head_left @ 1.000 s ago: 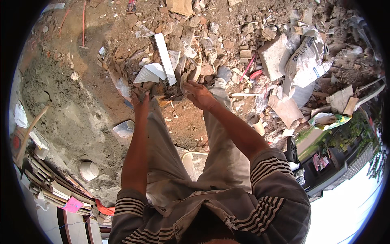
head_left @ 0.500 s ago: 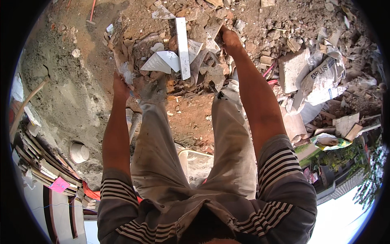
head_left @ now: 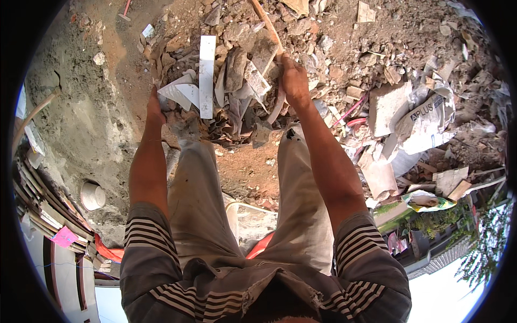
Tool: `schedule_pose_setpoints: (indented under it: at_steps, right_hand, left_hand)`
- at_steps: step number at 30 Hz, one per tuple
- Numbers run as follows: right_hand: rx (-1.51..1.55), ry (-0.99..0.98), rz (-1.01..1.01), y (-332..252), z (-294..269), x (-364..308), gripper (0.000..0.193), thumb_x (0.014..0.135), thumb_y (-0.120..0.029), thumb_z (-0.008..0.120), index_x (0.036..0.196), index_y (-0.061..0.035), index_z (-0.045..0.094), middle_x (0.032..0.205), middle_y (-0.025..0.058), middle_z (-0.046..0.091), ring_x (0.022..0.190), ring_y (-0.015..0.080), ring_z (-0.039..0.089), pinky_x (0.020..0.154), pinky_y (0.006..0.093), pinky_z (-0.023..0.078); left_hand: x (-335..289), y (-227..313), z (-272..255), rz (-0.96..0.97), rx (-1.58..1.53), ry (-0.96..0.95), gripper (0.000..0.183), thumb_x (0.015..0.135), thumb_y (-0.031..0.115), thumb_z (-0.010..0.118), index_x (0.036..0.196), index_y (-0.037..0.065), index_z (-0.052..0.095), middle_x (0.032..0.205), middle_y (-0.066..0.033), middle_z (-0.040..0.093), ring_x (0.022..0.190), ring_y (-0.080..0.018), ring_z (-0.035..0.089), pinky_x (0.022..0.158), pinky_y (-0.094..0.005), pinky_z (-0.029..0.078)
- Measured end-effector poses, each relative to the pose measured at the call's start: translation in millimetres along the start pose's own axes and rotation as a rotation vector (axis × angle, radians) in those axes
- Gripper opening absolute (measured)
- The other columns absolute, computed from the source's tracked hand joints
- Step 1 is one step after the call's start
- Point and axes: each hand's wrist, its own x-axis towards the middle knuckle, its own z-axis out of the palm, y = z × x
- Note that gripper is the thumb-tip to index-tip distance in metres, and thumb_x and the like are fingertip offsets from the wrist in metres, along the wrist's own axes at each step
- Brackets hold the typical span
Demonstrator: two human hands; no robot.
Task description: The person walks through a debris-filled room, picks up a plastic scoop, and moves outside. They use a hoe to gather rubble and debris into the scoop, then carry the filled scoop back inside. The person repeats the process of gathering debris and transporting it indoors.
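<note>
My right hand [head_left: 294,81] is closed around a long, slightly curved brown strip [head_left: 265,22], which runs up past the far edge of the view. Below that hand a bent brown strip shows against the rubble; whether it is the same piece I cannot tell. My left hand [head_left: 155,106] is at the left side of the debris, seen edge-on, its fingers bent in and mostly hidden. Between my hands lie a long white strip [head_left: 207,81], a broken white tile piece [head_left: 177,90], a rough grey-brown chunk [head_left: 236,69] and flat shards [head_left: 257,79].
Rubble and soil spread across the far side and right. A pale slab [head_left: 389,107] and a torn white sack [head_left: 428,124] lie at right. At left stand a whitish bucket [head_left: 93,196] and stacked boards [head_left: 40,202]. A red-handled tool [head_left: 126,11] lies far left.
The white strip and tile pieces have shifted left, and more chunks show beside them. My right hand has come nearer and slightly left; the long brown strip now shows beyond it.
</note>
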Motion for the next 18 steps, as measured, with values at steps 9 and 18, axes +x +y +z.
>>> schedule_pose_setpoints:
  at_steps: [9, 18]
  right_hand:
    - [-0.445, -0.440, -0.494, 26, -44, 122, 0.039, 0.095, -0.035, 0.055, 0.120, -0.0056, 0.057, 0.102, 0.0059, 0.065, 0.084, 0.0167, 0.060, 0.074, 0.0348, 0.049]
    - [0.046, -0.271, -0.188, 47, -23, 67, 0.032, 0.089, -0.019, 0.060, 0.117, -0.0030, 0.059, 0.099, 0.0071, 0.066, 0.083, 0.0188, 0.064, 0.072, 0.0340, 0.052]
  left_hand:
    - [-21, 7, 26, 0.025, -0.069, -0.176, 0.056, 0.095, 0.047, 0.052, 0.137, 0.010, 0.048, 0.127, -0.0095, 0.060, 0.110, -0.0269, 0.061, 0.095, -0.0441, 0.049]
    - [-59, -12, 32, 0.140, -0.041, -0.122, 0.058, 0.093, 0.048, 0.056, 0.128, 0.002, 0.054, 0.119, -0.0121, 0.062, 0.099, -0.0268, 0.063, 0.087, -0.0393, 0.050]
